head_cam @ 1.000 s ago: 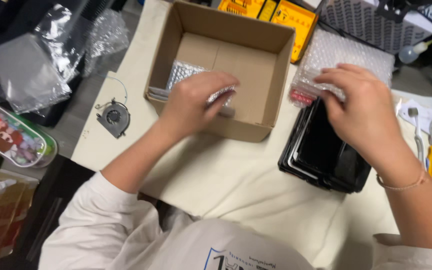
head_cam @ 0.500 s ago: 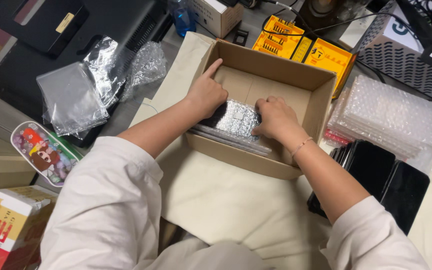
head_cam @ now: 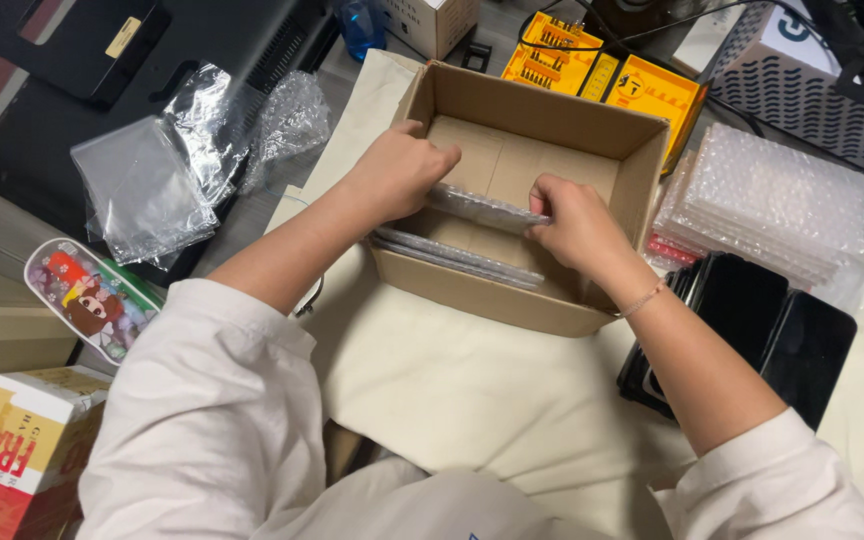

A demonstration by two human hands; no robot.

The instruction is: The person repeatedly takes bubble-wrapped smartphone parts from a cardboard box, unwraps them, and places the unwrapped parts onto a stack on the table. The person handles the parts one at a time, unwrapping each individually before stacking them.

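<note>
An open cardboard box (head_cam: 552, 112) sits on a cream cloth (head_cam: 472, 390). Both my hands are inside it. My left hand (head_cam: 404, 170) and my right hand (head_cam: 570, 222) each grip one end of a flat bubble-wrapped item (head_cam: 482, 208), holding it on edge. Below it, more flat bubble-wrapped items (head_cam: 452, 255) stand against the box's near wall.
A stack of bubble-wrap sheets (head_cam: 777, 200) lies right of the box, above several black phones (head_cam: 782, 335). A yellow tool case (head_cam: 602, 75) sits behind the box. Clear plastic bags (head_cam: 167, 170) and a colourful pouch (head_cam: 87, 295) lie left. A printed carton (head_cam: 17, 450) is at bottom left.
My right hand came from the bubble wrap on the right into the box. The wrapped item went from lying flat under my hands to being held on edge.
</note>
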